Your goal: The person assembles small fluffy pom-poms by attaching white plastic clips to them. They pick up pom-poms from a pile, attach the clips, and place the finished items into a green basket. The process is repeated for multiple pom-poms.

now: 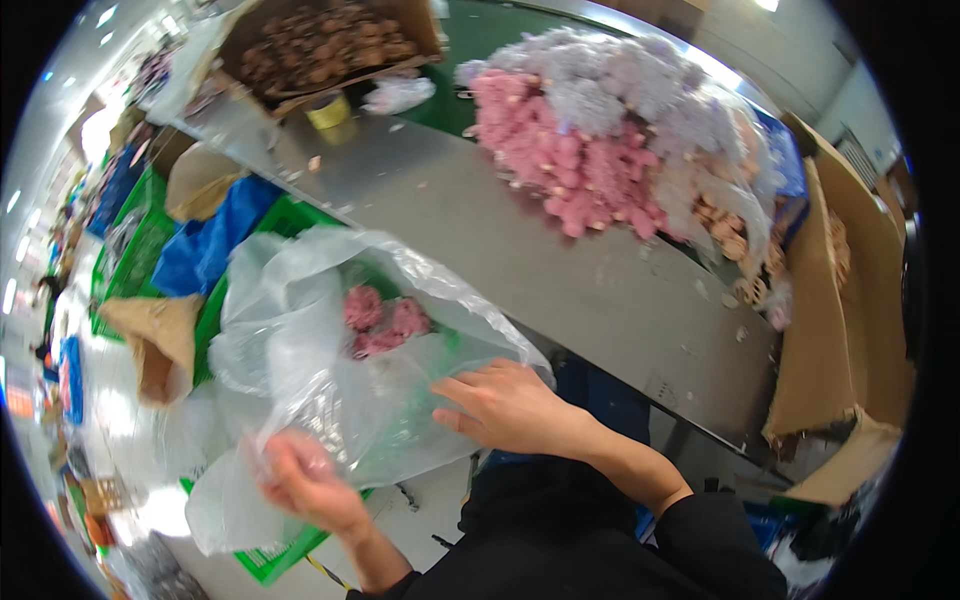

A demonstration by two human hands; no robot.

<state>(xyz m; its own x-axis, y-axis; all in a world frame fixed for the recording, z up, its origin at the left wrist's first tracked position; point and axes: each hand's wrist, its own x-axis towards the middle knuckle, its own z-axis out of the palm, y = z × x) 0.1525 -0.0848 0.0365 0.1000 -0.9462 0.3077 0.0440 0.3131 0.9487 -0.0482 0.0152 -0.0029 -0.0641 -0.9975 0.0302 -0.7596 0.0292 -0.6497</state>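
A large clear plastic bag (315, 330) lies spread open before me, over a green plastic crate (212, 330). Inside its mouth sits a small group of pink fluffy pieces (386, 330). My left hand (307, 480), blurred by motion, has its fingers curled into the plastic at the bag's near left side. Against the near right side of the bag rests my right hand (514, 409), thumb and fingers slightly apart, with nothing seen between them.
A metal worktable (480, 202) bears heaped pink fluffy pieces (555, 150) and pale lavender ones (607, 75). Yellow tape (328, 112) stands beside a carton (262, 94) of brown pieces. Another open carton (817, 360) stands right. Blue cloth (214, 236) hangs over crates at left.
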